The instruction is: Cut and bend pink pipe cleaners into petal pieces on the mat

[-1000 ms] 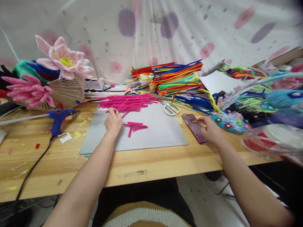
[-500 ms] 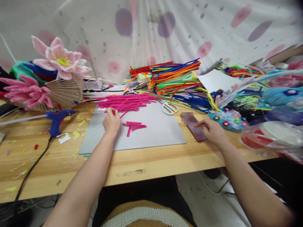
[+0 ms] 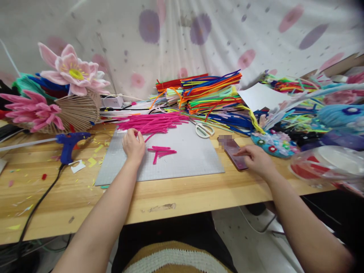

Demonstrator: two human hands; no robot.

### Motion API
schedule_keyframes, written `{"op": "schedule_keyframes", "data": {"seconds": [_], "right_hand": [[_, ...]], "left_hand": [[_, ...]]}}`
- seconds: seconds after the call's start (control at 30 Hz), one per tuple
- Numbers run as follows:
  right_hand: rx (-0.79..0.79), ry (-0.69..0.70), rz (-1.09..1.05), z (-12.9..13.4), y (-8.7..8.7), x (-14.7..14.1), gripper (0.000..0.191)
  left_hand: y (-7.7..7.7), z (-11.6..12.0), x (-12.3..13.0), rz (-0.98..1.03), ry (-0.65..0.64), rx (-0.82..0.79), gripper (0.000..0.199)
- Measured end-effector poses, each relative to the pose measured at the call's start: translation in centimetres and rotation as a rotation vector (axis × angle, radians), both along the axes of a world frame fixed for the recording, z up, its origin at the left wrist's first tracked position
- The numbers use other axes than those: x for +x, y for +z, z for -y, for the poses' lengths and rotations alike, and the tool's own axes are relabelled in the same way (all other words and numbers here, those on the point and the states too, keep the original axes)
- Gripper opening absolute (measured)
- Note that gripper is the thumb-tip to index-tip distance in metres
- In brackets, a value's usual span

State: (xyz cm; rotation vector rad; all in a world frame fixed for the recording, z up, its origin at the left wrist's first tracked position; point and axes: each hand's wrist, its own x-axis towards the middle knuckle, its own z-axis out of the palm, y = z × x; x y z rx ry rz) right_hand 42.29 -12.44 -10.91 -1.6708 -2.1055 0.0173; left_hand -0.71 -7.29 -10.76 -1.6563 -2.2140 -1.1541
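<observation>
My left hand (image 3: 133,146) rests at the left part of a grey cutting mat (image 3: 187,163), fingers curled in by a pile of magenta pipe cleaners (image 3: 153,122). A bit of pink shows at its fingertips, but what they pinch, if anything, is hidden. Short cut magenta pieces (image 3: 161,151) lie on the mat to the right of this hand. On the right, my right hand (image 3: 257,161) is over the lower part of a dark phone (image 3: 234,153) lying flat on the table. Its index finger stretches out onto the screen; the hand grips nothing.
Scissors (image 3: 204,130) with white handles lie at the mat's back right edge. A blue glue gun (image 3: 68,146) with a black cord stands left. Fuzzy pink flowers (image 3: 72,70) and stacked colourful pipe cleaners (image 3: 212,91) line the back. A plastic-wrapped container (image 3: 327,163) sits at right.
My right index finger has shifted slightly left on the phone screen and looks straighter. My left hand and the magenta pieces stay practically in place.
</observation>
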Motion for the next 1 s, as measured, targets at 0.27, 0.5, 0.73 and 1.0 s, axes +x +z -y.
{"op": "schedule_keyframes", "data": {"seconds": [0.27, 0.5, 0.73, 1.0], "right_hand": [[0.049, -0.156, 0.075, 0.2, 0.2, 0.7, 0.025], [0.075, -0.258, 0.071, 0.0, 1.1, -0.3, 0.020], [0.131, -0.249, -0.048, -0.9, 1.7, -1.4, 0.019], [0.213, -0.086, -0.126, -3.6, 3.8, -7.2, 0.019]], "left_hand": [[0.2, 0.0, 0.0, 0.017, -0.024, -0.019, 0.017], [0.2, 0.1, 0.1, 0.020, -0.036, -0.014, 0.016], [-0.2, -0.1, -0.2, 0.021, -0.070, -0.004, 0.018], [-0.3, 0.1, 1.2, 0.028, -0.264, -0.127, 0.022]]}}
